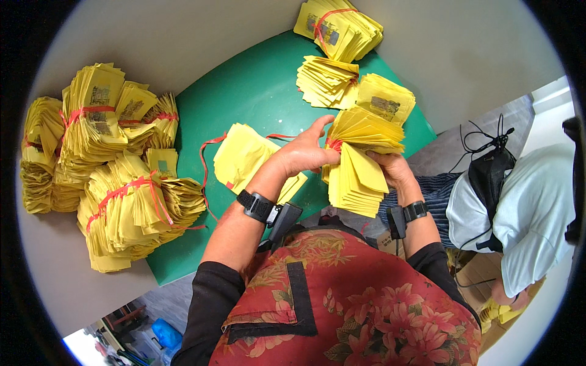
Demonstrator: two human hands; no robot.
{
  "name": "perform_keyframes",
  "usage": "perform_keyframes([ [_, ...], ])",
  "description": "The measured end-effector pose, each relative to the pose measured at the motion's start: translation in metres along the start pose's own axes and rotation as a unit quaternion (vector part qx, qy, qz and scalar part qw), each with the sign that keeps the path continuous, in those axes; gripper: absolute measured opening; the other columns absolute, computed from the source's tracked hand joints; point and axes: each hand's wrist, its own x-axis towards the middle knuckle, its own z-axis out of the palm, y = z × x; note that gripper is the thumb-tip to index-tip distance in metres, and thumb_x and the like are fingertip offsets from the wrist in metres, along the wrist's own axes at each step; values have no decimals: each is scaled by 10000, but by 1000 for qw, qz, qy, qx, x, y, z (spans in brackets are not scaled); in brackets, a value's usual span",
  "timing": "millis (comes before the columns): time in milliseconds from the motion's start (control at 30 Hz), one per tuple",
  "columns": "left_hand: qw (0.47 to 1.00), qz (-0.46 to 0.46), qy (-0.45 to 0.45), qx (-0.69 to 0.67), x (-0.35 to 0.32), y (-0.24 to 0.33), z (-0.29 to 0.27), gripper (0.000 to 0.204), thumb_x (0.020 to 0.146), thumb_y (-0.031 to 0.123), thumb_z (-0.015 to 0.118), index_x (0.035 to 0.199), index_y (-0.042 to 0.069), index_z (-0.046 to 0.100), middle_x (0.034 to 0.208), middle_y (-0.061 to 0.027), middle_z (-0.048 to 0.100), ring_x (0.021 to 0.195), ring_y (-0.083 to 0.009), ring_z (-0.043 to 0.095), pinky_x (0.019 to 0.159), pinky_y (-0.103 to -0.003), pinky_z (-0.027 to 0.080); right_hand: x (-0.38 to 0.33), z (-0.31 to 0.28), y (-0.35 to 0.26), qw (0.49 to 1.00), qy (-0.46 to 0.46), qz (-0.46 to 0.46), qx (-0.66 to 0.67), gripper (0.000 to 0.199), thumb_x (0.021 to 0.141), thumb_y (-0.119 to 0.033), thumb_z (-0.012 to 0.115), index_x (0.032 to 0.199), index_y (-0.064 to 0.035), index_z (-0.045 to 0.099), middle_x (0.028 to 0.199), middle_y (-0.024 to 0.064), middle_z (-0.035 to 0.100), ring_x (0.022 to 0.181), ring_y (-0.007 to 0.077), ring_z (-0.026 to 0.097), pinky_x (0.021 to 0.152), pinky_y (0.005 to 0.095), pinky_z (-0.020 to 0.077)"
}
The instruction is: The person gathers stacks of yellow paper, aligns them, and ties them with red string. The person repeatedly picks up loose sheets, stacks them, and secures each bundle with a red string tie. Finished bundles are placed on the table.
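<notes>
Ahead of me, a tied bundle of yellow paper sheets (365, 131) fans out above and below a narrow red tie. My left hand (305, 149) grips its left side at the tied middle, thumb and forefinger around it. From the right, my right hand (395, 169) holds the fanned sheets, its fingertips partly hidden by the paper. Beside my left wrist, a loose stack of yellow sheets (241, 155) lies on the green tabletop (250, 91). A red ribbon (204, 168) runs out from around that stack.
Several tied yellow bundles (97, 122) are heaped at the left. More bundles (339, 27) line the far right, one (386, 97) just behind my held bundle. Grey panels (201, 36) border the tabletop. At the right, a person in a light shirt (531, 201) handles yellow paper over a cardboard box (479, 274).
</notes>
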Motion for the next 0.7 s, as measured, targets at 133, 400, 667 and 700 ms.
perform_keyframes([
  [133,996,78,10,48,12,-17,2,975,795,147,779,1596,123,224,1515,-176,457,1242,-266,575,945,-363,533,-3,5,4,1000,-27,-10,-10,438,902,50,696,1319,25,564,1256,152,657,1082,245,681,899,364,608],
  [400,983,50,26,-177,22,-44,8,833,825,151,820,1524,52,380,1331,-129,624,1175,-200,613,962,-319,512,-7,8,17,997,-66,24,33,403,923,-36,700,1309,7,591,1226,124,689,1020,183,699,823,289,594],
  [667,944,-44,21,-325,29,-58,0,415,836,-65,553,1241,-10,627,1121,-137,712,928,-247,721,794,-353,599,-19,14,21,980,-115,32,162,557,918,-167,628,1406,61,490,1323,202,623,1159,284,659,1000,400,549],
  [700,940,-62,31,-333,31,-59,-1,460,802,-85,486,1240,-40,620,1126,-172,707,930,-276,725,784,-367,606,-20,14,20,979,-129,33,153,605,894,-171,653,1424,58,471,1348,201,605,1182,289,645,1015,402,539],
])
